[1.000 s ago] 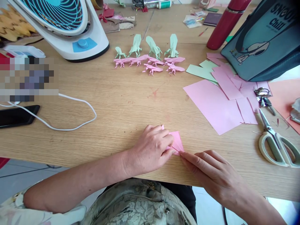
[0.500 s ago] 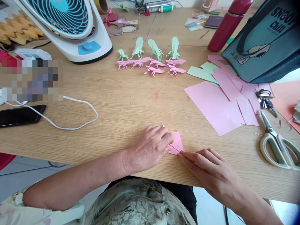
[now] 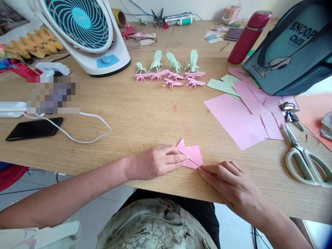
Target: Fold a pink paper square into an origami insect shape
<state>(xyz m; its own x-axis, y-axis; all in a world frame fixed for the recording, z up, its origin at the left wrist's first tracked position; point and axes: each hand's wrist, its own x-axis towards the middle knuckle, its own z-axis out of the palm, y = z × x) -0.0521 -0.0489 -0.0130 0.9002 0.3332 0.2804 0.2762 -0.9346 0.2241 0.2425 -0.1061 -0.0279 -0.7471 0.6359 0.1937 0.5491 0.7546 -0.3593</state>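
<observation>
A folded piece of pink origami paper (image 3: pixel 193 154) lies near the front edge of the table, with a crease line running down to its right corner. My left hand (image 3: pixel 155 162) is closed on its left side, fingers pressed together over the fold and the thumb hidden underneath. A small pointed flap stands out above those fingers. At the lower right corner, my right hand (image 3: pixel 228 180) pinches the paper between thumb and fingertips. Farther back stand several folded pink paper insects (image 3: pixel 172 83) and, behind them, light green ones (image 3: pixel 193 61).
Pink paper sheets (image 3: pixel 237 119) and green strips (image 3: pixel 220 87) lie to the right, beside scissors (image 3: pixel 306 157) and keys (image 3: pixel 290 109). Behind are a teal bag (image 3: pixel 282 58) and a red bottle (image 3: pixel 247 39). Leftward are a fan (image 3: pixel 85 34), a phone (image 3: pixel 35 129) and a white cable (image 3: pixel 103 121).
My left hand has slid slightly left and lower on the paper, uncovering more of the fold and the upper flap. My right hand keeps its pinch. The camera view has shifted a little.
</observation>
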